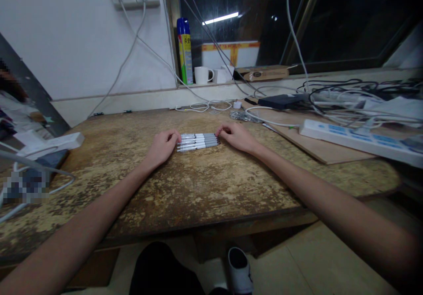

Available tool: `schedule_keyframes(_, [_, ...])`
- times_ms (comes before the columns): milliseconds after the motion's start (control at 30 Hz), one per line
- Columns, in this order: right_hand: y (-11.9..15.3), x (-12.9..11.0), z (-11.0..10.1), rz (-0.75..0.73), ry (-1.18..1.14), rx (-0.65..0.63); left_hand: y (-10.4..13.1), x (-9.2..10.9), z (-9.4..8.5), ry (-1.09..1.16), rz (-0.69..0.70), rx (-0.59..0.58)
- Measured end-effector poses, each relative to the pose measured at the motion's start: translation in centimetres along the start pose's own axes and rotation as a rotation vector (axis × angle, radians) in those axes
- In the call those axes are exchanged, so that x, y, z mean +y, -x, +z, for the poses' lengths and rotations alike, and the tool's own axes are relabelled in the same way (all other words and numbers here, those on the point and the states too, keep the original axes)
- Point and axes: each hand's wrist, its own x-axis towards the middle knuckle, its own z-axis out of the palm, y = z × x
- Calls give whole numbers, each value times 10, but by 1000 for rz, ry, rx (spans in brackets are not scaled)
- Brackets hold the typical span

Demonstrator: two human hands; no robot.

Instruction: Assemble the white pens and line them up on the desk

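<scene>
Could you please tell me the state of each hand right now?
Left hand: curled at the left ends of the pens; grip unclear.
Right hand: curled at their right ends; grip unclear.

dim light, glare [220, 18] on window [346, 26], soft blur

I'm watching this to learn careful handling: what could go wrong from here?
The pens, side by side between the left hand and right hand, might skew or roll if pressed unevenly. The worn tabletop could catch them if they slide. The right hand might brush the white cable looping beyond it.
</scene>
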Motion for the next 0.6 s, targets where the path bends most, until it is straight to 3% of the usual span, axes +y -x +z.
schedule_keyframes(600, [-1, -1, 0, -15, 4, 6, -1, -4, 2, 0, 14, -5])
